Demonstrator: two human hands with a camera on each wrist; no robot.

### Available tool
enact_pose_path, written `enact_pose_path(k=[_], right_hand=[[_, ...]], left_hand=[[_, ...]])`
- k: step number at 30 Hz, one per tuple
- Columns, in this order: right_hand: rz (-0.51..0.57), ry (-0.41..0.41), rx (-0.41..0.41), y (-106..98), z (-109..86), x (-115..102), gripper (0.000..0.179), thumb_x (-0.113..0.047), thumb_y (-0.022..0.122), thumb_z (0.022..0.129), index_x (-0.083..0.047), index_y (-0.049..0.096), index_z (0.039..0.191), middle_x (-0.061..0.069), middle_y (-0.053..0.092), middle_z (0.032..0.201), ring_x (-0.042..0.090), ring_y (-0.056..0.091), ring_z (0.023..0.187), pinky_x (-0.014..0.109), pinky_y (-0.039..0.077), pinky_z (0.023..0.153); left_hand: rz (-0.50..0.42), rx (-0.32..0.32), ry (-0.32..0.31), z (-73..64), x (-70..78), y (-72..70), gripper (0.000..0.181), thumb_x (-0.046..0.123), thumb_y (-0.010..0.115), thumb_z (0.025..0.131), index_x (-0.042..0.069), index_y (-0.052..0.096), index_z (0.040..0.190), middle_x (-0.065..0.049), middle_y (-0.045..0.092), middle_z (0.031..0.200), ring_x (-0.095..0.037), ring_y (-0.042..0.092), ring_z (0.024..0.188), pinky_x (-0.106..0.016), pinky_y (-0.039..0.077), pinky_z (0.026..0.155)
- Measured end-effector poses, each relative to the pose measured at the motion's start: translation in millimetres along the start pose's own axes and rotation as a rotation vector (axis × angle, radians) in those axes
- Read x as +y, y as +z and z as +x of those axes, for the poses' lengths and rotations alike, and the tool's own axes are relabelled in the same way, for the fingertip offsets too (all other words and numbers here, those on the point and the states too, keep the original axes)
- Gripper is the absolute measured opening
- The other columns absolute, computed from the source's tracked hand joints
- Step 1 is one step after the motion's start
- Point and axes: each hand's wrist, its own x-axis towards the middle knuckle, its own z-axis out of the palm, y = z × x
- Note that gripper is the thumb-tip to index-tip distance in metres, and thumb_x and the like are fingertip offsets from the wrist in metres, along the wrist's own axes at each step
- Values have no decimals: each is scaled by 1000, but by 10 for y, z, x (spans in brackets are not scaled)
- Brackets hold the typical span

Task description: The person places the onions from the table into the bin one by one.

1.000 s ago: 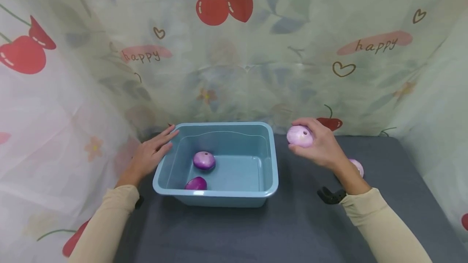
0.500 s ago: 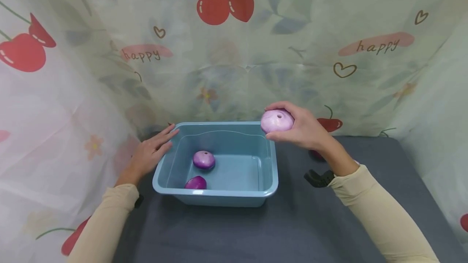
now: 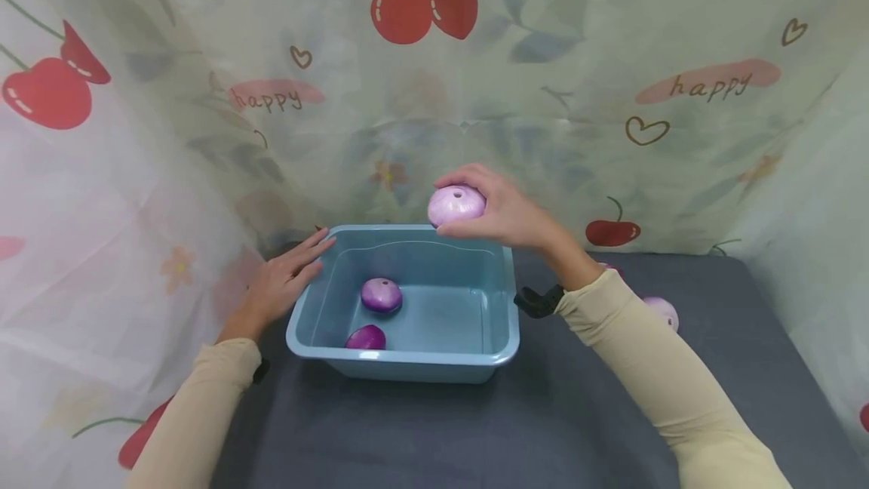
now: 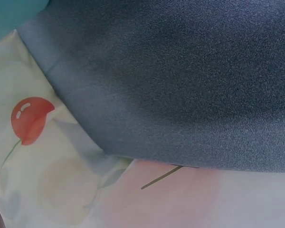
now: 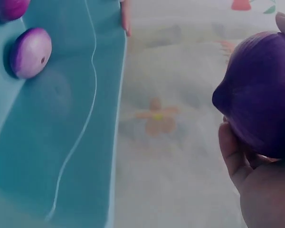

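Note:
My right hand (image 3: 512,213) grips a purple onion (image 3: 455,204) with fingers and thumb around it, up over the back rim of a blue plastic basin (image 3: 407,358). In the right wrist view the onion (image 5: 261,95) appears dark purple, its pointed end facing left. Two more onions lie inside the basin on its left side: a paler one (image 3: 382,296) and a deep purple one (image 3: 366,338) partly hidden by the front wall. My left hand (image 3: 280,285) rests on the basin's left rim with fingers extended.
On the dark grey table (image 3: 434,436), to the right, sits a pale onion (image 3: 661,312) partly behind the right sleeve. A sliver of another onion (image 3: 611,269) shows behind the right wrist. Patterned curtains (image 3: 543,157) enclose the back and sides.
My right hand has carried the onion leftward and up, from right of the basin to above its back rim. The left hand has stayed on the left rim.

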Motion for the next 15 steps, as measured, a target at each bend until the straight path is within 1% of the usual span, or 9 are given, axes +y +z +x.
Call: enact_pose_path(k=[4,6,11,13,15], right_hand=[[32,-11,-45,183,145,4,60,-31,88,78,-23,64,132,-1,58,131,17,56,114,37,57,87],[41,-32,-58,292,216,1,59,-30,89,77,-21,65,130,-1,59,127,17,55,113,36,57,86],[63,-66,-74,564,371,-1,57,-31,90,76,-20,67,127,-1,60,126,15,58,111,33,57,87],[67,-74,-77,648,422,1,57,-31,90,75,-20,67,126,-2,61,126,14,59,109,33,57,87],[70,-75,-100,717,465,2,57,-30,89,76,-19,67,127,-1,60,127,15,58,110,33,56,87]], left_hand=[[0,0,15,-17,-15,-2,51,44,43,107,47,32,157,8,28,169,-35,37,153,-71,32,116],[1,4,20,-31,-28,-5,51,44,43,107,47,33,157,10,28,169,-34,37,153,-71,32,116],[3,-8,-12,-50,-39,-1,50,49,41,107,52,30,155,15,26,169,-31,36,154,-70,32,116],[4,-7,-13,-38,-34,-2,50,51,40,107,54,29,155,15,26,169,-31,36,154,-71,32,116],[4,-3,-13,-28,-32,-7,49,52,40,106,55,29,154,15,26,169,-31,36,154,-71,32,116]])
